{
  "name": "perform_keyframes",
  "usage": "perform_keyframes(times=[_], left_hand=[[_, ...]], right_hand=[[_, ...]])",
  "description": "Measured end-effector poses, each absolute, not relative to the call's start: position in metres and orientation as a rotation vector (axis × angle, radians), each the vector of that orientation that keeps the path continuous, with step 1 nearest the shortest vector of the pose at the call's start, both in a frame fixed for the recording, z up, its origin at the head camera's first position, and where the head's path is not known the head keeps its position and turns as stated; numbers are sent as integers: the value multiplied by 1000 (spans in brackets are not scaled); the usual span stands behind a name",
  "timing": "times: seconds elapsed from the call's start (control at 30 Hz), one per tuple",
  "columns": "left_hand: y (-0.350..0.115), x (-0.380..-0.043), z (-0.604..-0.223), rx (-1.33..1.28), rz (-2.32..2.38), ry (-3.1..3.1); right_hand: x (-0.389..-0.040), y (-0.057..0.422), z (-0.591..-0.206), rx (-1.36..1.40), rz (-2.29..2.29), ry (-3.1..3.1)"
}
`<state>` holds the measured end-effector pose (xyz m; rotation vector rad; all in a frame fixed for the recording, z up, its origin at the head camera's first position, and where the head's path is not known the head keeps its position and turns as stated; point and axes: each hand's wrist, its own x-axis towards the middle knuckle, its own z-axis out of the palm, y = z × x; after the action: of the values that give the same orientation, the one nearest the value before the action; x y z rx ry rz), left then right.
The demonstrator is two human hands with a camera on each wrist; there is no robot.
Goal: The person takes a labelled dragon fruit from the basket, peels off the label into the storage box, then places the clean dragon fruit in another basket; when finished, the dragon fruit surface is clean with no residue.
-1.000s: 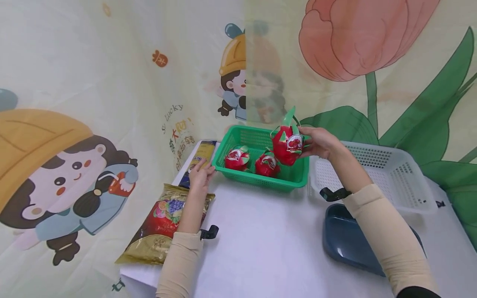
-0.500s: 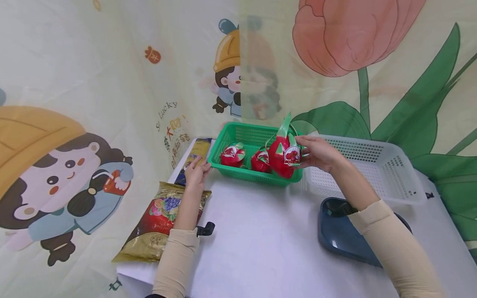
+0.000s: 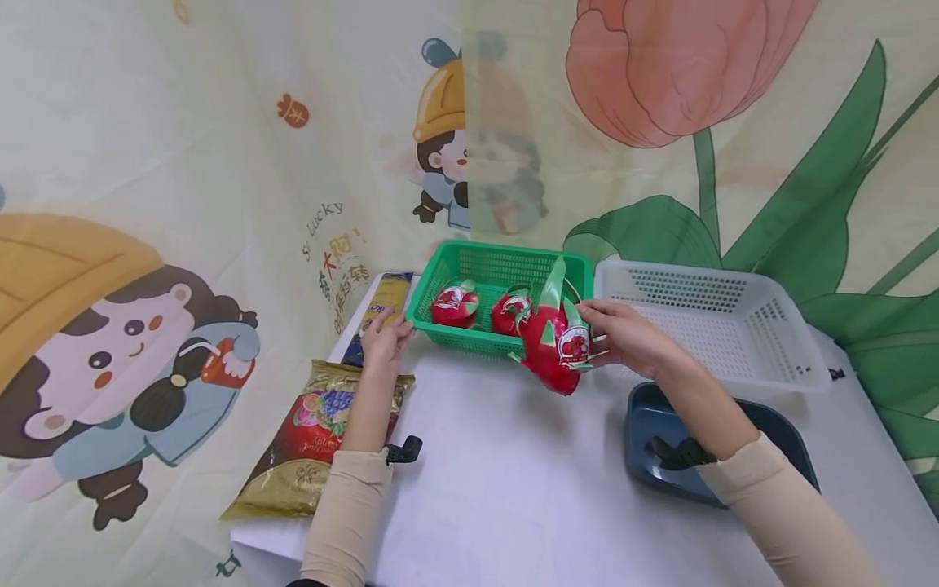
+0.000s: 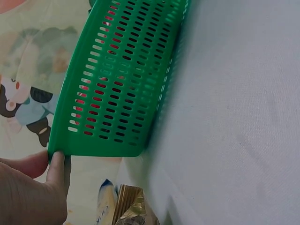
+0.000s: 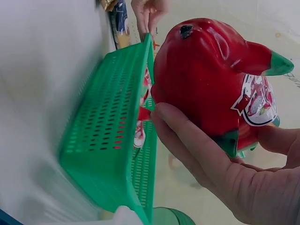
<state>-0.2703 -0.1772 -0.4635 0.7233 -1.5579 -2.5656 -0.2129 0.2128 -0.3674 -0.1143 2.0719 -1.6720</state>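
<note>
In the head view my right hand (image 3: 634,336) holds a red dragon fruit (image 3: 546,350) with green leaf tips and a round label, in front of the green basket (image 3: 506,265). The right wrist view shows its smooth red underside (image 5: 201,70), fingers beneath and thumb by the label. At the basket's left front corner, my left hand (image 3: 386,338) pinches the rim between thumb and fingers, as the left wrist view confirms at the corner (image 4: 61,150). Two more dragon fruits lie inside the basket, one at the left (image 3: 453,306) and one near the middle (image 3: 506,314), partly hidden.
A white perforated basket (image 3: 785,334) stands right of the green one. In front of it a dark blue tray (image 3: 781,428) sits partly under my right forearm. A yellow and blue packet (image 3: 392,292) and a gold and red candy bag (image 3: 301,444) lie along the left edge.
My right hand has brought the dragon fruit out from over the green basket, lower and toward me, past its front rim. My left hand stays at the basket corner. The view has shifted slightly.
</note>
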Motion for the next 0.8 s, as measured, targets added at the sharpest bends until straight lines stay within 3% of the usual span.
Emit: perform_keyframes(times=[0.8], left_hand=[[-176,-271,-462,730,-2596,-1511]], right_hand=[[-147,189,-440,-75,-1732,2044]])
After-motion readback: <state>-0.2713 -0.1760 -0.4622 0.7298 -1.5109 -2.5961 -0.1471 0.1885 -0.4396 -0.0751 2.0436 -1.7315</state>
